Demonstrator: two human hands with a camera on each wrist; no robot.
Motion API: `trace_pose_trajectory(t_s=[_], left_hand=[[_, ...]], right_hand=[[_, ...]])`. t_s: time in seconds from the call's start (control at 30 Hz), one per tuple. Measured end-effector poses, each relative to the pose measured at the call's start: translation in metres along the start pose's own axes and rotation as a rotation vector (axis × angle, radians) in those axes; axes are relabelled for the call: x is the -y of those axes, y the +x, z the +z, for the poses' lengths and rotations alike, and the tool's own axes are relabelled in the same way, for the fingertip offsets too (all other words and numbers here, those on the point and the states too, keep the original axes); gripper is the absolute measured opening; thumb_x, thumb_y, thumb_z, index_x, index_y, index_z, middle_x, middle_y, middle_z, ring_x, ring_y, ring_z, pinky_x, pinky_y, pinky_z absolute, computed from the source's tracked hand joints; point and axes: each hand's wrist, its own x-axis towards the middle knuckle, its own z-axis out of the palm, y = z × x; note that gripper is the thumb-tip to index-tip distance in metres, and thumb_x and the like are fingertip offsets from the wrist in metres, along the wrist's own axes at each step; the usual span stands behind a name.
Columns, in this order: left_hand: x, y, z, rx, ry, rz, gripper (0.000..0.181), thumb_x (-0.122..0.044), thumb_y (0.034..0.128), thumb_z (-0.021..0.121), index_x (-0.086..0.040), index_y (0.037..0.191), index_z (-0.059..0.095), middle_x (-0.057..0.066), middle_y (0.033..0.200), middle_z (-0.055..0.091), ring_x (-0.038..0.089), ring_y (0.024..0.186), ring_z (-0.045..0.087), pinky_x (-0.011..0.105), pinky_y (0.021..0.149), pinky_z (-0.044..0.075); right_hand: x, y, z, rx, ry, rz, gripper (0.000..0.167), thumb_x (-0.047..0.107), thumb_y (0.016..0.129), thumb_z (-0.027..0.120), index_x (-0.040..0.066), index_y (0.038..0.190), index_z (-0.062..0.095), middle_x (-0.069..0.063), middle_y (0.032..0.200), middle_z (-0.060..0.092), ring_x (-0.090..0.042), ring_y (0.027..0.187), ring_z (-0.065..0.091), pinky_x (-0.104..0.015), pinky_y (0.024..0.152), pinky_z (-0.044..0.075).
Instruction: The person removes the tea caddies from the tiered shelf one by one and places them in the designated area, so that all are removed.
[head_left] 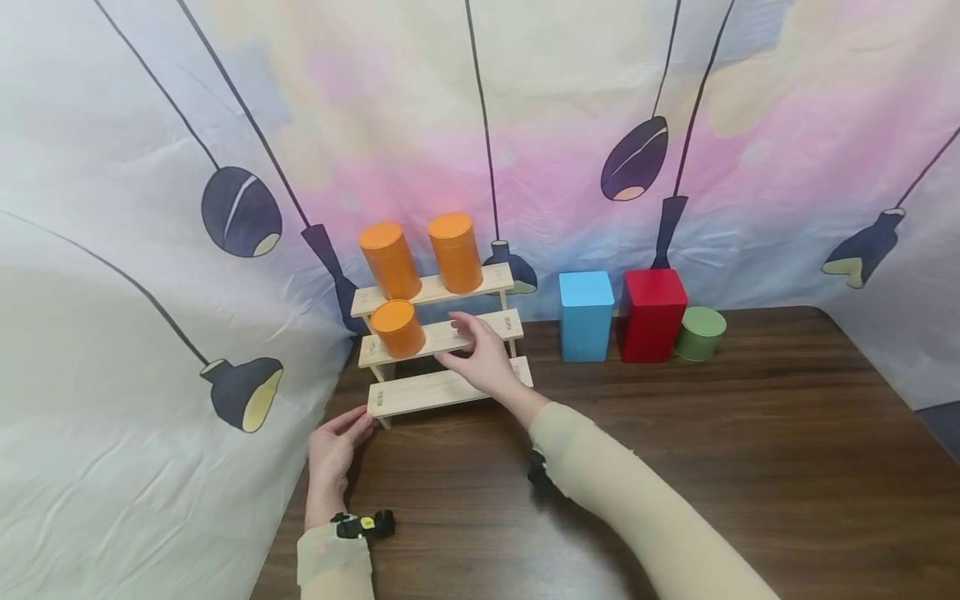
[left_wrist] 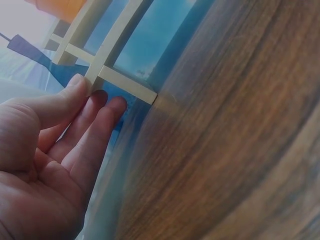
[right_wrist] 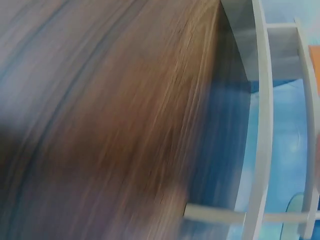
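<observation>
A three-tier wooden display stand [head_left: 442,390] rises in steps toward the backdrop. With thumb and fingertips, my left hand [head_left: 332,450] pinches the left end of its lowest board, seen closely in the left wrist view, where the hand [left_wrist: 55,150] meets the board's corner. My right hand [head_left: 486,360] reaches over the lowest board to the middle one, thumb and fingers apart with nothing visible between them. Left of it, a short orange canister [head_left: 398,330] sits on the middle board. Two taller orange canisters, left [head_left: 390,262] and right [head_left: 456,254], occupy the top board.
To the right of the stand are a light blue box [head_left: 586,321], a red box [head_left: 649,321] and a round green tin [head_left: 701,333], in a row at the back of the dark wooden table [head_left: 720,450]. Behind hangs a cloth [head_left: 555,167] printed with lamps.
</observation>
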Motion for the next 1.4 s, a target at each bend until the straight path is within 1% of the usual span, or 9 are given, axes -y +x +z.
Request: trace_pose_trajectory(t_s=[0.17, 0.33, 0.47, 0.6, 0.8, 0.93, 1.07, 1.23, 1.4], left_hand=[[-0.001, 0.0, 0.002, 0.003, -0.009, -0.001, 0.034, -0.008, 0.1001, 0.077, 0.006, 0.131, 0.072, 0.008, 0.114, 0.078, 0.005, 0.088, 0.076, 0.023, 0.084, 0.063], [0.001, 0.001, 0.001, 0.003, -0.019, 0.008, 0.034, -0.008, 0.1, 0.078, 0.007, 0.13, 0.072, 0.01, 0.114, 0.078, 0.006, 0.088, 0.076, 0.024, 0.085, 0.063], [0.001, 0.001, 0.0, 0.002, -0.024, 0.006, 0.034, -0.008, 0.1002, 0.077, 0.006, 0.131, 0.072, 0.012, 0.118, 0.077, 0.006, 0.089, 0.076, 0.024, 0.086, 0.063], [0.001, 0.001, -0.001, 0.0, -0.016, 0.005, 0.035, -0.009, 0.1005, 0.077, 0.006, 0.131, 0.071, 0.014, 0.121, 0.076, 0.006, 0.09, 0.076, 0.024, 0.086, 0.063], [0.0, -0.002, -0.001, 0.0, -0.027, 0.003, 0.035, -0.007, 0.0994, 0.078, 0.008, 0.131, 0.071, 0.013, 0.118, 0.077, 0.006, 0.088, 0.076, 0.023, 0.084, 0.063], [-0.001, -0.002, 0.0, 0.005, -0.038, 0.008, 0.036, -0.007, 0.0988, 0.079, 0.008, 0.13, 0.071, 0.013, 0.117, 0.077, 0.007, 0.087, 0.076, 0.023, 0.083, 0.063], [-0.001, -0.002, 0.0, 0.006, -0.04, 0.005, 0.035, -0.007, 0.0989, 0.079, 0.008, 0.13, 0.072, 0.015, 0.118, 0.077, 0.008, 0.087, 0.076, 0.024, 0.084, 0.063], [-0.002, -0.003, -0.001, 0.004, -0.049, -0.005, 0.036, -0.006, 0.0984, 0.079, 0.008, 0.13, 0.072, 0.014, 0.118, 0.077, 0.009, 0.088, 0.076, 0.024, 0.085, 0.063], [-0.004, -0.005, -0.001, 0.019, -0.057, 0.003, 0.036, -0.008, 0.0991, 0.079, 0.008, 0.131, 0.071, 0.014, 0.118, 0.077, 0.009, 0.089, 0.076, 0.024, 0.086, 0.063]], right_hand=[[0.008, 0.006, 0.019, -0.043, -0.029, 0.018, 0.068, 0.022, 0.09, 0.089, 0.017, 0.15, 0.059, -0.007, 0.135, 0.066, -0.018, 0.112, 0.063, -0.029, 0.087, 0.06], [0.013, 0.01, 0.034, -0.039, -0.007, 0.051, 0.079, 0.02, 0.087, 0.092, 0.016, 0.156, 0.051, -0.007, 0.144, 0.059, -0.021, 0.125, 0.061, -0.031, 0.097, 0.058], [0.019, 0.013, 0.044, -0.015, 0.02, 0.093, 0.089, 0.02, 0.086, 0.093, 0.017, 0.161, 0.045, -0.007, 0.151, 0.053, -0.024, 0.136, 0.057, -0.034, 0.107, 0.056], [0.026, 0.019, 0.053, 0.016, 0.003, 0.13, 0.095, 0.024, 0.086, 0.094, 0.02, 0.164, 0.04, -0.008, 0.156, 0.05, -0.024, 0.144, 0.05, -0.038, 0.114, 0.05], [0.035, 0.027, 0.062, 0.007, -0.037, 0.213, 0.096, 0.032, 0.085, 0.094, 0.021, 0.164, 0.039, -0.006, 0.16, 0.05, -0.023, 0.148, 0.046, -0.045, 0.121, 0.043], [0.039, 0.031, 0.065, -0.008, -0.037, 0.245, 0.096, 0.03, 0.085, 0.095, 0.019, 0.163, 0.04, -0.007, 0.159, 0.052, -0.024, 0.148, 0.047, -0.048, 0.123, 0.04], [0.041, 0.033, 0.069, -0.004, -0.105, 0.258, 0.095, 0.028, 0.084, 0.096, 0.017, 0.162, 0.042, -0.005, 0.156, 0.056, -0.025, 0.146, 0.049, -0.047, 0.123, 0.04], [0.042, 0.035, 0.074, 0.008, -0.21, 0.268, 0.094, 0.031, 0.084, 0.095, 0.015, 0.161, 0.044, -0.004, 0.155, 0.058, -0.027, 0.142, 0.05, -0.045, 0.121, 0.04], [0.044, 0.036, 0.076, 0.016, -0.26, 0.266, 0.089, 0.033, 0.087, 0.093, 0.012, 0.16, 0.045, -0.006, 0.155, 0.058, -0.028, 0.139, 0.052, -0.044, 0.12, 0.042]])
